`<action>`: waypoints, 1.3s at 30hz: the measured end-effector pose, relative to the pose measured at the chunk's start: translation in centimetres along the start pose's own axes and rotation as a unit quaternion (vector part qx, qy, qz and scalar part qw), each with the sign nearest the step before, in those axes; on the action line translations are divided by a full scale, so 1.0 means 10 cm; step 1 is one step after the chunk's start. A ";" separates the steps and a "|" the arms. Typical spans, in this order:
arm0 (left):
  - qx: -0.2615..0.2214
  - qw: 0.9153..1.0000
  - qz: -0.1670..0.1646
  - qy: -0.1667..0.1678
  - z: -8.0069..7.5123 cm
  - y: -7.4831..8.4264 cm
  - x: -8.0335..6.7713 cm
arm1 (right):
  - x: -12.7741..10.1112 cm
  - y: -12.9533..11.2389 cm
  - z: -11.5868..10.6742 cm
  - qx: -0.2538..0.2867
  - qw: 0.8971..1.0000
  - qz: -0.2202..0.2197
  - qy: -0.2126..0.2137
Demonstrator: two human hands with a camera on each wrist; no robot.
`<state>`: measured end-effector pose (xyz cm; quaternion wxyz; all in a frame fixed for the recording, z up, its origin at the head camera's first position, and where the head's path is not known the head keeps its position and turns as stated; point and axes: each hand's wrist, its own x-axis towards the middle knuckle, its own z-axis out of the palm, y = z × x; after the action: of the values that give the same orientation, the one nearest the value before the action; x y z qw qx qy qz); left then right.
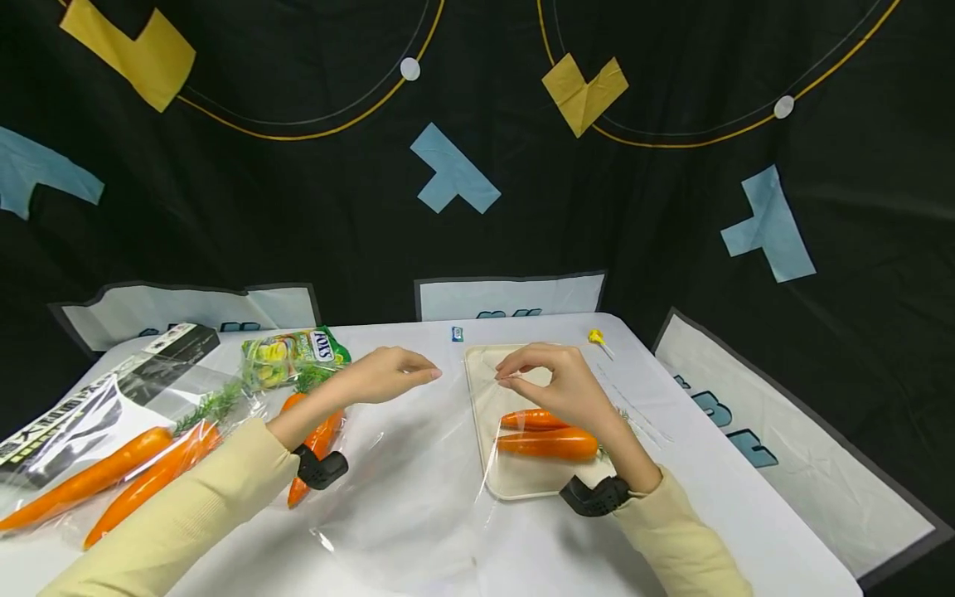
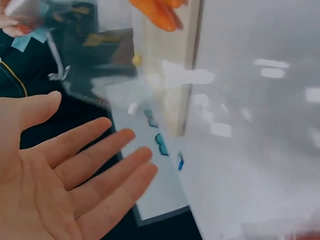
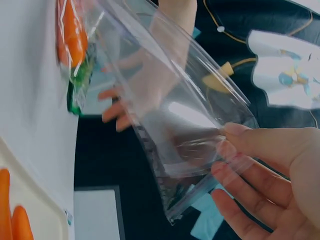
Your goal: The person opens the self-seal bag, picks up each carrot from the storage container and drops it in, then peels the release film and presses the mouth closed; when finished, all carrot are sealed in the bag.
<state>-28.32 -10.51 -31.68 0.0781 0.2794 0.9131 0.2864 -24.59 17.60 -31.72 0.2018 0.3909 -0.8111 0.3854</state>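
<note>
A clear, thin plastic bag (image 3: 187,117) hangs from my right hand (image 1: 555,377), whose thumb and fingertips pinch its edge in the right wrist view. My left hand (image 1: 388,375) is across from it, fingers extended and palm bare in the left wrist view, holding nothing. The see-through film makes it hard to tell whether the left hand touches the bag. Below my right hand, two orange carrots (image 1: 548,444) lie side by side on a cream tray (image 1: 515,487). Part of their green tops is hidden behind my right forearm.
On the left lie long carrots (image 1: 138,452) in clear wrapping, a black-and-white package (image 1: 167,356) and a green Lay's chip bag (image 1: 294,356). More wrapped carrots (image 1: 322,435) are beside my left wrist. A small blue packet (image 1: 458,334) and a yellow-headed item (image 1: 597,337) sit toward the back.
</note>
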 end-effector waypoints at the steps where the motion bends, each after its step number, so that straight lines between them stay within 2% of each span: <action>1: -0.020 1.000 -0.004 -0.011 0.01 0.00 0.04 | 0.01 -0.01 0.03 0.005 1.000 -0.003 0.001; 5: -0.107 0.994 -0.020 -0.032 0.03 0.00 0.13 | 0.04 -0.03 0.12 0.007 1.000 -0.006 -0.001; 8: -0.144 0.989 -0.024 -0.017 0.03 0.00 0.14 | 0.05 -0.04 0.18 0.005 1.000 0.000 -0.005; 11: -0.151 0.988 -0.025 0.010 0.03 0.00 0.14 | 0.04 -0.04 0.24 0.009 1.000 0.000 -0.008; 19: -0.085 0.993 0.008 0.078 0.01 0.02 0.13 | -0.01 -0.01 0.41 0.022 0.999 -0.010 -0.033; 25: -0.016 0.993 0.030 0.112 0.08 0.05 0.16 | -0.04 0.02 0.52 0.037 0.998 -0.002 -0.053; 29: 0.020 0.990 0.044 0.136 0.15 0.05 0.15 | -0.05 0.04 0.57 0.028 0.998 0.009 -0.060; 32: 0.038 0.984 0.059 0.166 0.20 0.06 0.11 | -0.05 0.06 0.59 0.021 0.998 0.021 -0.060; 36: 0.057 0.975 0.074 0.200 0.26 0.11 0.01 | -0.05 0.08 0.59 0.016 0.998 0.033 -0.055; 39: 0.062 0.973 0.078 0.208 0.31 0.15 -0.09 | -0.05 0.10 0.59 0.011 0.998 0.040 -0.053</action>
<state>-25.96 -8.53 -33.37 -0.1537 0.2886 0.9008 0.2859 -25.19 13.58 -36.19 0.1388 0.3798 -0.8316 0.3808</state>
